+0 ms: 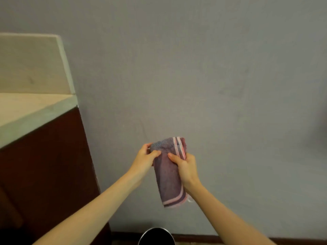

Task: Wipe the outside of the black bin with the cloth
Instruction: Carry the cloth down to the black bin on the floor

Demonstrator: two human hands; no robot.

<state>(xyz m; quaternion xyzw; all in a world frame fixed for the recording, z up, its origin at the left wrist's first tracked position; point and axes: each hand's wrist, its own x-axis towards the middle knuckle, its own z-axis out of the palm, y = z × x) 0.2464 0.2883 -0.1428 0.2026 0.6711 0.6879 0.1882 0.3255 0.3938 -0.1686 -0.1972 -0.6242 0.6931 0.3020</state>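
The left hand point(145, 157) pinches the upper left side of the cloth point(169, 175), thumb in front and fingers curled behind the fabric. The right hand point(185, 167) grips the upper right side, thumb pressed across the front and fingers wrapped around the striped edge. Both hands are closed on the cloth and hold it up in the air in front of the wall point(194, 68), with both bare forearms reaching in from the bottom of the view.

The cloth is purple terry with pale pink stripes along its border; it is folded or bunched at the top between the hands and hangs down below them, its lower striped corner free.

Directly beneath, at the bottom edge of the view, sits the black bin point(156, 236), of which only a dark round top with a lighter rim shows; it appears to stand on the floor by the wall, well apart from the cloth.

To the left is a pale tabletop point(26, 110) with a light upstand behind it and a dark reddish-brown cabinet side point(53, 165) below.
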